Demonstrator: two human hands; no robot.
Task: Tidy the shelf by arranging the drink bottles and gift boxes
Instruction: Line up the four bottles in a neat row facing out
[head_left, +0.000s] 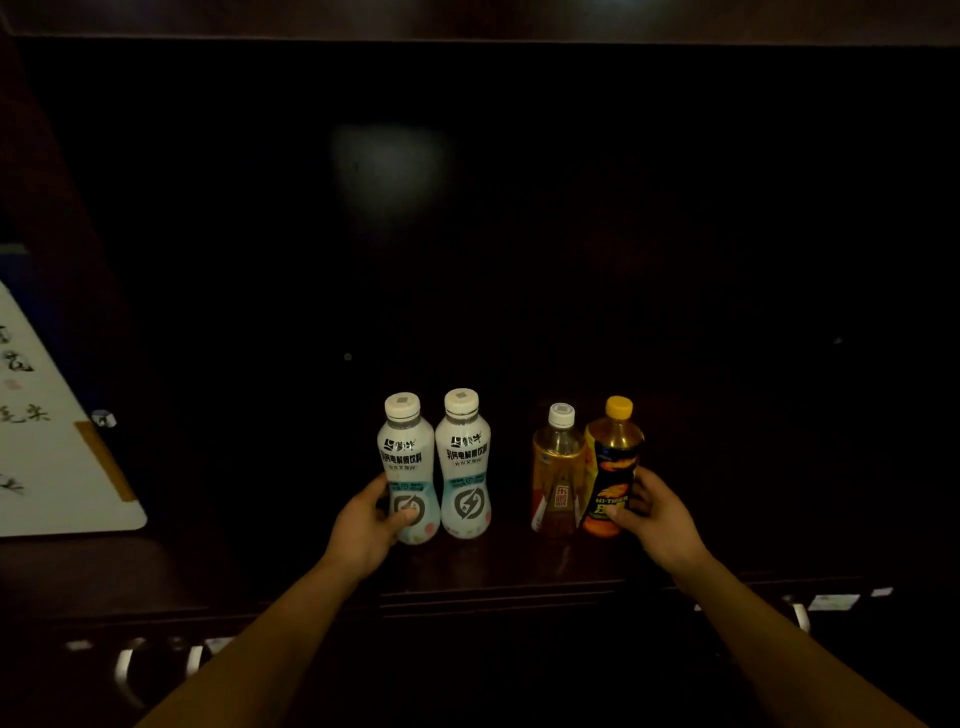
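Evidently squaring up pairs, the left hand (370, 525) wraps the outer white bottle (406, 467), its twin just beyond the thumb, while the right hand (657, 514) clasps the yellow-capped bottle (613, 467).

Four drink bottles stand upright in a row on a shelf (519, 566). The leftmost bottle (406, 467) touches the second bottle (464, 462) on its right. A gap separates this pair from the other two. The third bottle (557, 470) stands just beside the rightmost bottle (613, 467), touching it. The left hand (369, 519) grips the leftmost bottle from its left side; the right hand (657, 512) grips the rightmost bottle from its right side. A flat board (52, 441) lies well apart at the far left. Drawer handles (127, 670) sit below the shelf's front edge.
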